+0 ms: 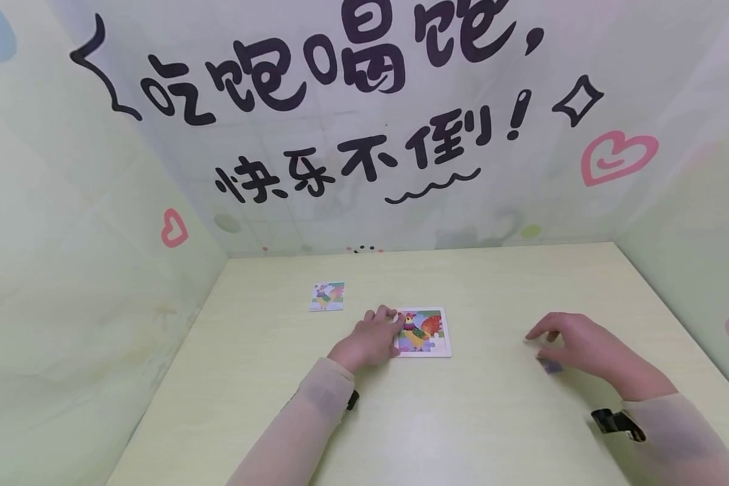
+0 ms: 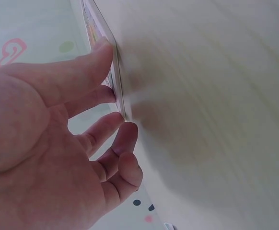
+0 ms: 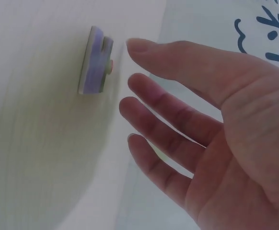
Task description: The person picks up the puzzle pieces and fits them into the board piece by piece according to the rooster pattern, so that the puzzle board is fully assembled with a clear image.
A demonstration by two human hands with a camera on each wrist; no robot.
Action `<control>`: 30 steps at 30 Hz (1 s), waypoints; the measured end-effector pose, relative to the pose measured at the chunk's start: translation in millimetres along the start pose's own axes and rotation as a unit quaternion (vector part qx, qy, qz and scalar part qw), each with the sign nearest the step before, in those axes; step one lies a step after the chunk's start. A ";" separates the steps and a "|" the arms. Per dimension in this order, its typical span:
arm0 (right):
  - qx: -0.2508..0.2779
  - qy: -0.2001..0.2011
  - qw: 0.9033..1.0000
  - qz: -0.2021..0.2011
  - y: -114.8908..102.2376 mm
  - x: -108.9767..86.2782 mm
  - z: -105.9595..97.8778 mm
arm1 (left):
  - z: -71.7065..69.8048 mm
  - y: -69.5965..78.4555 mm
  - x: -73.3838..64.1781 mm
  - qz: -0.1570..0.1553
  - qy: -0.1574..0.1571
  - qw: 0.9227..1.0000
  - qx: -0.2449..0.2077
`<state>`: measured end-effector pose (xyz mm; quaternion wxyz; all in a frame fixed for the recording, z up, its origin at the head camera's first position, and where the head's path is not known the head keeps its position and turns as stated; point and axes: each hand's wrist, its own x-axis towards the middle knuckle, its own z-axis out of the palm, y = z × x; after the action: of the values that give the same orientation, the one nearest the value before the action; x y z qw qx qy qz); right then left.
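Note:
A white-framed rooster jigsaw puzzle [image 1: 422, 331] lies on the table, with a white gap at its lower right. At its left end my left hand [image 1: 373, 337] holds the frame [image 2: 111, 40] with thumb and index finger. The other fingers bend loosely beside the edge. Farther right, my right hand [image 1: 583, 347] hovers over a loose purple puzzle piece [image 1: 550, 365], thumb and fingers apart. In the right wrist view the piece [image 3: 92, 62] lies flat on the table, just off the fingertips of my right hand [image 3: 216, 124], with nothing between them.
A small rooster picture card [image 1: 327, 296] lies at the back left of the pale wooden table [image 1: 492, 432]. Fabric walls with lettering and hearts enclose the back and both sides. Each wrist wears a dark strap [image 1: 617, 423].

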<state>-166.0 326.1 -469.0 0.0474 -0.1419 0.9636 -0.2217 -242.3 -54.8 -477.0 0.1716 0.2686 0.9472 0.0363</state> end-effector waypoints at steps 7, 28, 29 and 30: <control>0.025 -0.025 0.999 0.008 2.5 -4.3 -3.6 | 0.2 0.4 -1.1 -0.006 -0.001 1.000 -0.008; 0.030 -0.032 0.998 -0.034 14.3 -13.4 -5.4 | 0.0 -0.3 -0.8 -0.002 0.002 1.000 -0.009; 0.028 -0.032 0.998 -0.037 14.5 -13.4 -5.3 | -0.2 0.0 -1.1 -0.003 0.003 1.000 -0.008; 0.025 -0.033 0.999 -0.035 14.9 -13.5 -5.1 | -0.4 0.5 -1.3 -0.003 0.003 1.000 -0.007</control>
<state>-157.7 345.0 -470.6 0.0746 -0.1814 0.9500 -0.2429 -241.2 -55.0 -476.1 0.1710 0.2648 0.9480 0.0436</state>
